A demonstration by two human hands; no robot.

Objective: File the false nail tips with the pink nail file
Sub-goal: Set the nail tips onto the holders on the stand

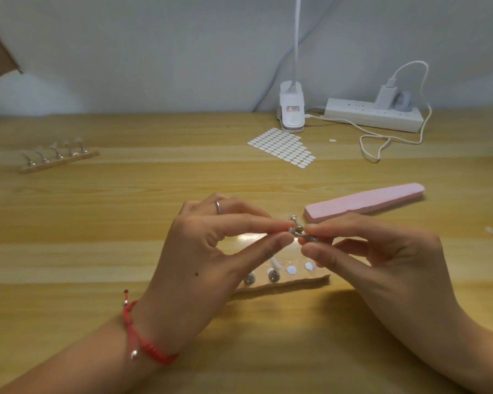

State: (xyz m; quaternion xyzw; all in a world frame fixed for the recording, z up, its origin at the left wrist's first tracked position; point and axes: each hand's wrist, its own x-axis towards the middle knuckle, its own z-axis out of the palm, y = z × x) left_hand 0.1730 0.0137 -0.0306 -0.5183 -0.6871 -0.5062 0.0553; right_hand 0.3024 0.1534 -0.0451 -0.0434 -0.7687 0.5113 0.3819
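Both hands meet above the middle of the wooden table (125,251). My left hand (211,251) and my right hand (382,257) pinch a small metal nail-tip stand (298,230) between thumbs and forefingers. Whether a nail tip sits on it I cannot tell. Under the hands lies a wooden holder strip (302,281) with metal stands, a clear nail tip and white adhesive dots. The pink nail file (365,201) lies flat on the table just beyond my right hand, touched by neither hand.
A second wooden strip with several metal stands (59,156) lies far left. A sheet of white adhesive dots (282,147) sits mid-back. A white clip lamp (292,109), a power strip (373,115) and a white cable (382,140) are at the back right.
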